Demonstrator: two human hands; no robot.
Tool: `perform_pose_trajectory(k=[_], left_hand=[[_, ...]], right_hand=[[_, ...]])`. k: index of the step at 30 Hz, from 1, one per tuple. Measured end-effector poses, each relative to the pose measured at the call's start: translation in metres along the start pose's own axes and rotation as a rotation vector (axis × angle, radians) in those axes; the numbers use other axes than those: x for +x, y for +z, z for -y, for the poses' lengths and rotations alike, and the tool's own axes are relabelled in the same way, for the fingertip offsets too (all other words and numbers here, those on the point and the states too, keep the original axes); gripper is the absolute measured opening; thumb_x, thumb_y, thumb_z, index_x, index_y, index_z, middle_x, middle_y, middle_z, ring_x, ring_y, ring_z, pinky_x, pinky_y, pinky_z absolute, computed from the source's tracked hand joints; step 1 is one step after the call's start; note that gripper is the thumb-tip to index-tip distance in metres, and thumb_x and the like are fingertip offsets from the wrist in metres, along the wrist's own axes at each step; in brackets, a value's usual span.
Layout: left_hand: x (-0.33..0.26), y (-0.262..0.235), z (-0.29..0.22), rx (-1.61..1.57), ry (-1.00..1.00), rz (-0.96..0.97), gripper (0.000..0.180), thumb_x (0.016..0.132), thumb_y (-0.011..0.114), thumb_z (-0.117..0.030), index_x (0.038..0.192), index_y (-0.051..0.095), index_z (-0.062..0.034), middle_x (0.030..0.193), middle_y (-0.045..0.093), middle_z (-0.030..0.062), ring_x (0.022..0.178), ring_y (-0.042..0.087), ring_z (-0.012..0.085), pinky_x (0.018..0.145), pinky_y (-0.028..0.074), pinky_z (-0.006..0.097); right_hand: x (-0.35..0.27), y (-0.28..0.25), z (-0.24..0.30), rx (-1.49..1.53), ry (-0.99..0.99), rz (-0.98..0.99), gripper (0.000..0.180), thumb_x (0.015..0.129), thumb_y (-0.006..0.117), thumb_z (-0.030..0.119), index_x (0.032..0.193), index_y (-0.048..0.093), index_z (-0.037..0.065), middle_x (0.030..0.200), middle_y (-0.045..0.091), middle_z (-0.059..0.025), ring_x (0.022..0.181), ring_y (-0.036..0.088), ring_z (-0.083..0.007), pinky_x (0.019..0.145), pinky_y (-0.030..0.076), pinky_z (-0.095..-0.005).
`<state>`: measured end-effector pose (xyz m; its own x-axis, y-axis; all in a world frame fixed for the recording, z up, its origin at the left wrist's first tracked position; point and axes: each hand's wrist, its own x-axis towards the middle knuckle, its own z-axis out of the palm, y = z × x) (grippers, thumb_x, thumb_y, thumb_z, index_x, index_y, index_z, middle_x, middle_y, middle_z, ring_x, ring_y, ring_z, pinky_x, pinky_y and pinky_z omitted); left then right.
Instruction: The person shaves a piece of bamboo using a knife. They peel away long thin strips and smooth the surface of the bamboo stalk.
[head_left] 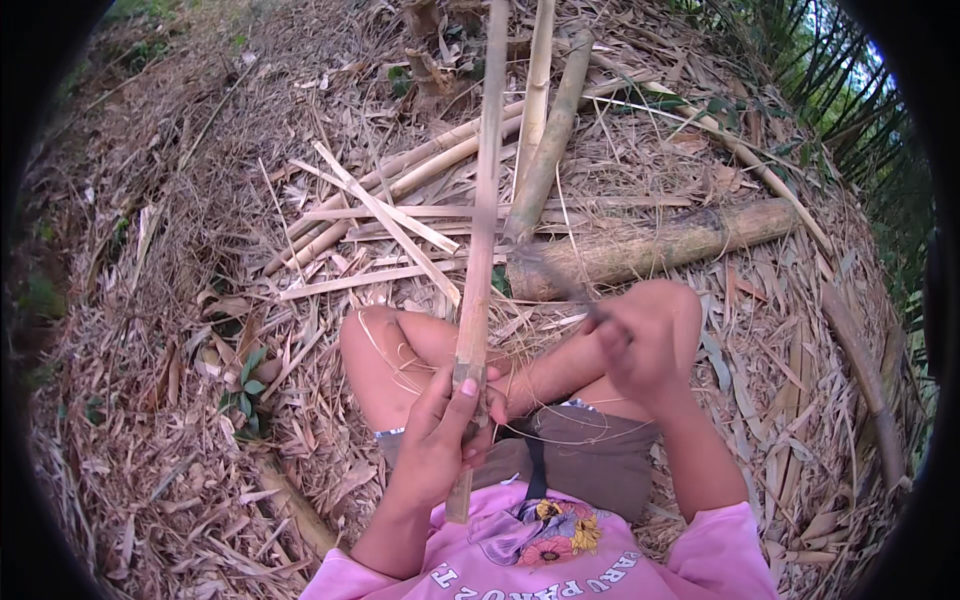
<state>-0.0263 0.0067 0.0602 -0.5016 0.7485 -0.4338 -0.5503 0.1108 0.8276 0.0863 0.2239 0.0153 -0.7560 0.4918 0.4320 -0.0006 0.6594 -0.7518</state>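
My left hand is wrapped round the lower end of a long split bamboo strip, thumb on top. The strip points away from me and runs out past the upper edge. To its right, my right hand is closed on the handle of a knife. Its dark blade is smeared by motion and reaches up-left towards the strip; whether it touches the strip I cannot tell. Thin curly bamboo shavings hang over my lap and crossed legs.
Several cut bamboo slats lie crossed on the ground ahead. A thick bamboo log rests to their right, with a thinner bamboo pole against its left end. Dry leaves cover the ground. A small green plant grows at left.
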Motion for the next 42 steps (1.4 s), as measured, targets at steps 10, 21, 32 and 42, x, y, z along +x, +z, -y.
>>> perform_pose_trajectory(k=[10,21,32,42], left_hand=[[-0.007,0.020,0.016,0.276,0.135,-0.206,0.021,0.105,0.048,-0.019,0.104,0.057,-0.0003,0.080,0.056,0.0039,0.062,0.050,0.0076,0.051,0.038,0.022],[-0.019,0.016,0.033,0.520,0.203,-0.138,0.021,0.107,0.045,-0.022,0.109,0.054,-0.0025,0.077,0.053,0.0005,0.059,0.049,0.0047,0.048,0.039,0.020],[0.007,0.021,0.022,0.371,0.126,-0.124,0.030,0.107,0.043,-0.018,0.092,0.060,0.0019,0.073,0.054,0.0003,0.063,0.046,0.0061,0.054,0.038,0.024],[-0.023,0.009,0.039,0.414,0.019,-0.077,0.022,0.107,0.044,-0.024,0.099,0.053,-0.0047,0.070,0.050,-0.0030,0.053,0.041,0.0018,0.045,0.031,0.018]], right_hand=[[-0.006,0.029,0.030,-0.295,-0.349,0.135,0.060,0.078,0.068,0.064,0.077,0.063,0.004,0.063,0.059,-0.0079,0.054,0.063,-0.0233,0.047,0.047,-0.0340],[0.020,0.010,-0.026,-0.419,-0.011,0.027,0.058,0.082,0.065,0.064,0.065,0.056,0.010,0.055,0.054,-0.0089,0.052,0.060,-0.0291,0.051,0.047,-0.0426],[-0.006,0.022,0.021,-0.440,-0.262,0.128,0.062,0.077,0.065,0.071,0.059,0.055,0.012,0.052,0.056,-0.0050,0.045,0.060,-0.0207,0.044,0.044,-0.0399],[0.045,-0.018,-0.052,-0.497,0.251,0.084,0.054,0.090,0.059,0.055,0.074,0.063,0.004,0.065,0.063,-0.0166,0.058,0.061,-0.0377,0.059,0.047,-0.0465]])
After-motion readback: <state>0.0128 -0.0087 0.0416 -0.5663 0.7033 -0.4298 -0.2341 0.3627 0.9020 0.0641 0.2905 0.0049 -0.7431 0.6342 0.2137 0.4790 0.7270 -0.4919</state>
